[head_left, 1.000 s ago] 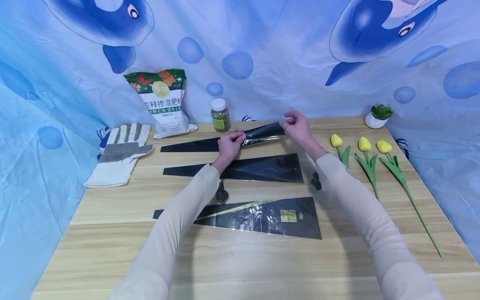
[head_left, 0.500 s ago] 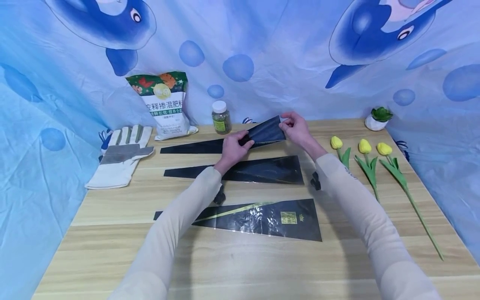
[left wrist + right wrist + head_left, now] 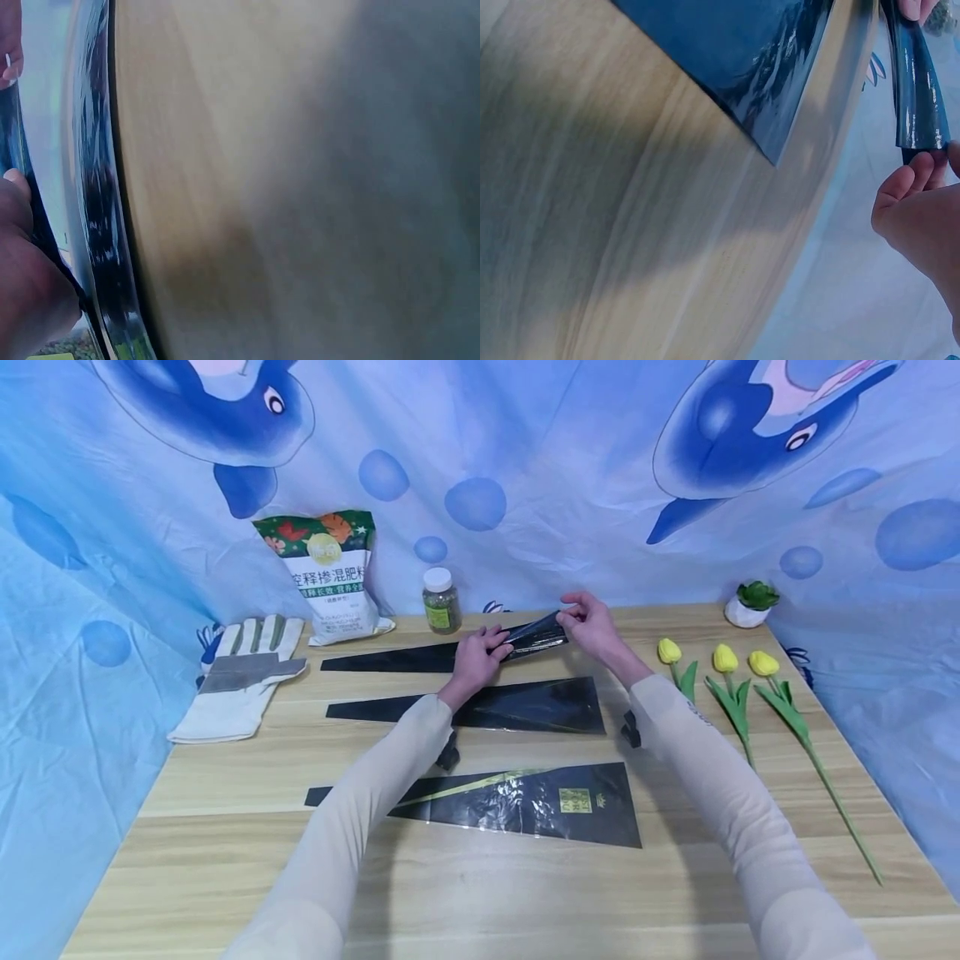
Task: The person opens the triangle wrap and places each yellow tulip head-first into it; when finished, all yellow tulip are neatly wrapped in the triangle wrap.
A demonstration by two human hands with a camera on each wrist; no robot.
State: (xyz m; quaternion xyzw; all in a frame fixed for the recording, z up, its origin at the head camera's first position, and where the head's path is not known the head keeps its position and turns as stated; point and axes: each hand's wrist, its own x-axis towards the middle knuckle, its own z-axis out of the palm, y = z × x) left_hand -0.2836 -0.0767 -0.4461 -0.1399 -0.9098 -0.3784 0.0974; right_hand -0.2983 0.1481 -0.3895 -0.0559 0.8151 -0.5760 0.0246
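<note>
At the far side of the bench (image 3: 525, 893), your left hand (image 3: 480, 653) and right hand (image 3: 588, 625) pinch the wide end of the rearmost black sleeve (image 3: 420, 654), lifted off the wood. You seem to be opening its mouth; next, part the two layers gently.

Wooden table (image 3: 225, 877) — blue dolphin backdrop (image 3: 525, 468)

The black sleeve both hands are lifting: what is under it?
Under the raised wide end of the black sleeve, bare wooden table shows. Its narrow end lies flat. The left hand covers the middle, hiding what is beneath.
</note>
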